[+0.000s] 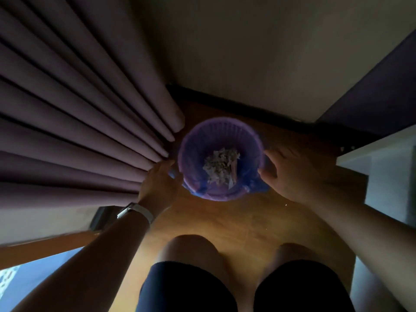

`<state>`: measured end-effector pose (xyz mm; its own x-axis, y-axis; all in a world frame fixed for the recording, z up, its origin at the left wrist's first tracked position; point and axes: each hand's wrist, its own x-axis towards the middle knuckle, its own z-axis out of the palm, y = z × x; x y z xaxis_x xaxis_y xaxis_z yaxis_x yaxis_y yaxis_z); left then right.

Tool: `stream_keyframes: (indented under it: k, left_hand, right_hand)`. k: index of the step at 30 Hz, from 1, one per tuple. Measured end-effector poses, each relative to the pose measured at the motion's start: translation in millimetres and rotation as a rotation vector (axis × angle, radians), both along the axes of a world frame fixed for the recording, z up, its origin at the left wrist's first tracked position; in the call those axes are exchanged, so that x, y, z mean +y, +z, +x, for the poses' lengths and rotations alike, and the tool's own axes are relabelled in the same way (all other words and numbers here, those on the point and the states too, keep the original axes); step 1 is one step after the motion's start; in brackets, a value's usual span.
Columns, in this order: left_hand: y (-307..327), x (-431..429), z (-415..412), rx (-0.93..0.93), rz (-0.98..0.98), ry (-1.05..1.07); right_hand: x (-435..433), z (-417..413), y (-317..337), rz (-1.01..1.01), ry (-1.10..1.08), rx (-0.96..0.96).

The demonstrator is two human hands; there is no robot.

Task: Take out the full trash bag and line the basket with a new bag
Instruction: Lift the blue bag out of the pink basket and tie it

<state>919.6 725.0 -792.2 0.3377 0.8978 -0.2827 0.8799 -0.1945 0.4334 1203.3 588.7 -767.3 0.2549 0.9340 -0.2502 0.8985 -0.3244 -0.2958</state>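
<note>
Your left grip (157, 183) pinches the blue bag (258, 186) at the basket (220, 124) rim. Opposite, your right grip (290, 172) rests there, hold unclear, probably so both sides lift evenly.

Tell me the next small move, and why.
Probably peel the bag's edge up off the rim: the left hand and right hand are at opposite sides of the basket, the bag is folded over its rim, scraps inside.

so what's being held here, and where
Left hand and right hand touch the blue trash bag's overhanging edge on opposite sides of the basket; whether they grip it cannot be told.
</note>
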Motion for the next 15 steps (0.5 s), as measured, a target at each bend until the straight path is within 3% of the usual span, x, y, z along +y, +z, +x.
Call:
stream_keyframes:
  k: [6, 10, 15]
  left_hand:
    - [-68, -7, -7, -0.170, -0.121, 0.139]
    - [-81, -8, 0, -0.347, -0.202, 0.332]
    - [-100, -8, -3, -0.586, -0.579, 0.504]
  right_hand:
    - [17, -5, -83, 0.031, -0.228, 0.164]
    - [17, -5, -107, 0.098, -0.278, 0.310]
    - [20, -7, -124, 0.087, -0.376, 0.369]
